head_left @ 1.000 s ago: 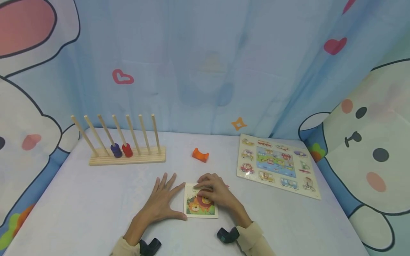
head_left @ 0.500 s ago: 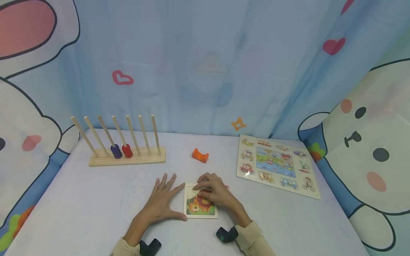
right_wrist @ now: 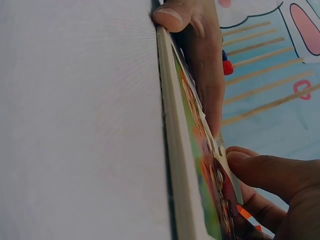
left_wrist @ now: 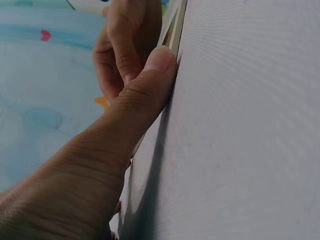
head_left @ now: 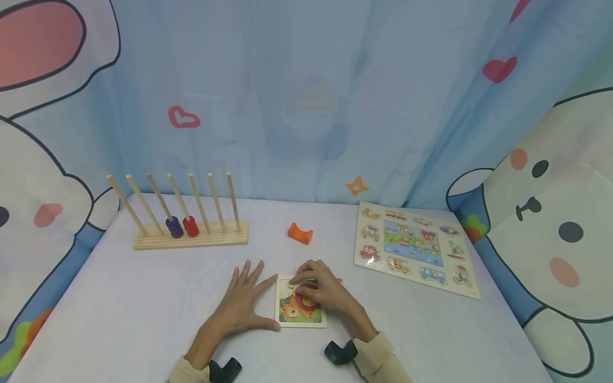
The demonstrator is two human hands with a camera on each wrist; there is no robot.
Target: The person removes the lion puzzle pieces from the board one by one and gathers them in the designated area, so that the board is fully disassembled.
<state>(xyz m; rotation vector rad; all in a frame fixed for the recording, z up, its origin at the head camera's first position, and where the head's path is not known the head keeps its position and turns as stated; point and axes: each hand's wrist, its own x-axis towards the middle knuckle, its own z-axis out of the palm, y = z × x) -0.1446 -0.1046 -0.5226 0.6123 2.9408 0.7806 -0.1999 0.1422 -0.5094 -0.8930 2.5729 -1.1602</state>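
Observation:
A small framed lion puzzle point(head_left: 300, 323) lies flat on the table between the hands. My left hand point(head_left: 239, 306) is spread wide, its thumb touching the lower left corner of the frame and its index fingertip near the upper left corner. Thumb and fingers of my right hand point(head_left: 325, 287) pinch a puzzle piece over the upper part of the puzzle. In the right wrist view that piece point(right_wrist: 231, 182) stands tilted above the picture, under the thumb. The left wrist view shows the left thumb point(left_wrist: 160, 62) against the frame's edge.
A wooden peg stand point(head_left: 191, 241) with a blue and a red ring stands at the back left. Behind the puzzle lies an orange block point(head_left: 300, 233). A larger vehicle puzzle board point(head_left: 416, 250) lies at the right, and a patterned curtain point(head_left: 287, 106) hangs behind the table.

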